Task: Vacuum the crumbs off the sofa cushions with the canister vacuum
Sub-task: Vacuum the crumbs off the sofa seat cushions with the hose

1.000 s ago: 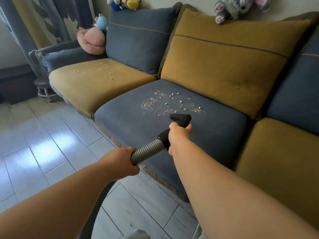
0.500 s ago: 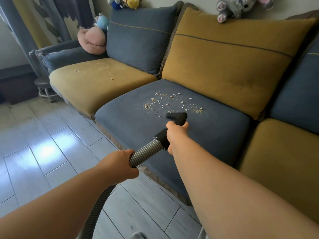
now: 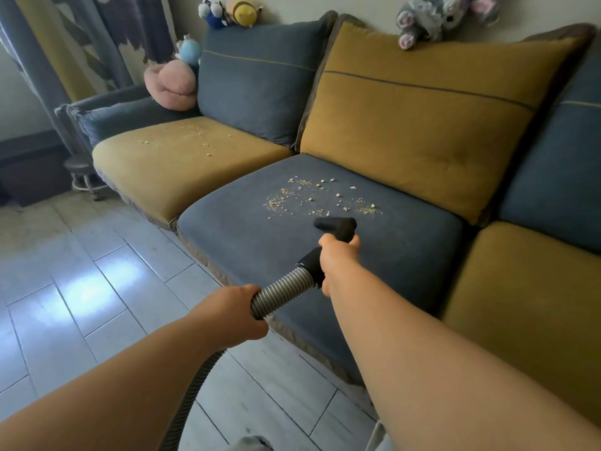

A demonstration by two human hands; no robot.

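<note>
Crumbs [image 3: 320,197] on blue seat cushion [image 3: 227,242]

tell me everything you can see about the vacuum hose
The vacuum hose is a ribbed grey flexible tube rising from the frame's bottom edge. It ends in a black handle and a T-shaped black nozzle. The left hand grips the ribbed part, the right hand the handle. The nozzle sits low over the blue seat cushion, just short of the crumbs; contact cannot be told.
</note>
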